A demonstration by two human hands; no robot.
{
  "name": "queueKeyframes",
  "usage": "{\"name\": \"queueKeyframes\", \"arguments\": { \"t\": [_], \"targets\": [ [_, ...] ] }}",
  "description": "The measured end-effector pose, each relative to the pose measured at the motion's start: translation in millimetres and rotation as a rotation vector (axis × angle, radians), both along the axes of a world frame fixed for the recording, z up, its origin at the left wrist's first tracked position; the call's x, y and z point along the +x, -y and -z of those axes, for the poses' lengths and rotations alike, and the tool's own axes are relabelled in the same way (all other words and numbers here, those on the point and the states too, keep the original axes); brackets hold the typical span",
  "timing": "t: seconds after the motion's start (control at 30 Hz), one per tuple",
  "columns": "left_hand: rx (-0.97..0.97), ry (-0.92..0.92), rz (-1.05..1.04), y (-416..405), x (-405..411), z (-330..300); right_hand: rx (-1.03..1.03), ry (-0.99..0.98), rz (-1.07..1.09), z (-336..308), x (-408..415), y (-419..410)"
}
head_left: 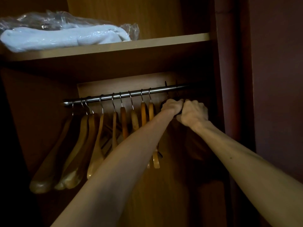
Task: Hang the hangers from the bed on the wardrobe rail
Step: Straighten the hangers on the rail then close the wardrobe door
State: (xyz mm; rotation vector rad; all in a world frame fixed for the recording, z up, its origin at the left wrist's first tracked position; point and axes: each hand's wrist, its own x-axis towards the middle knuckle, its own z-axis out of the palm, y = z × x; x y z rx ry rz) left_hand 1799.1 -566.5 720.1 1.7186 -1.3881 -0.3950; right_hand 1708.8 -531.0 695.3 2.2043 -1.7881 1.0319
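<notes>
Dim wooden wardrobe, both arms reaching in under the shelf.

Nine wooden hangers hang by their hooks along the metal rail, bunched toward the left and middle. Both hands meet just below the rail's right end: the left hand and right hand are curled tight around something dark between them, too shadowy to say for sure what it is. Two dark hooks sit over the rail right above them. Up on the shelf lies one pale folded bundle in clear plastic.
</notes>
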Motion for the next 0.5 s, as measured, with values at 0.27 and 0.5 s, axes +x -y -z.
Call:
{"name": "queueKeyframes", "arguments": {
  "t": [0.27,0.5],
  "targets": [
    [0.018,-0.215,0.070,3.3,8.1,-28.6,0.020,-0.131,0.028,-37.1,13.3,7.5],
    [0.160,-0.214,0.076,-9.8,3.5,-0.1,0.112,-0.130,-0.005,-8.7,7.4,-0.6]
  ]
}}
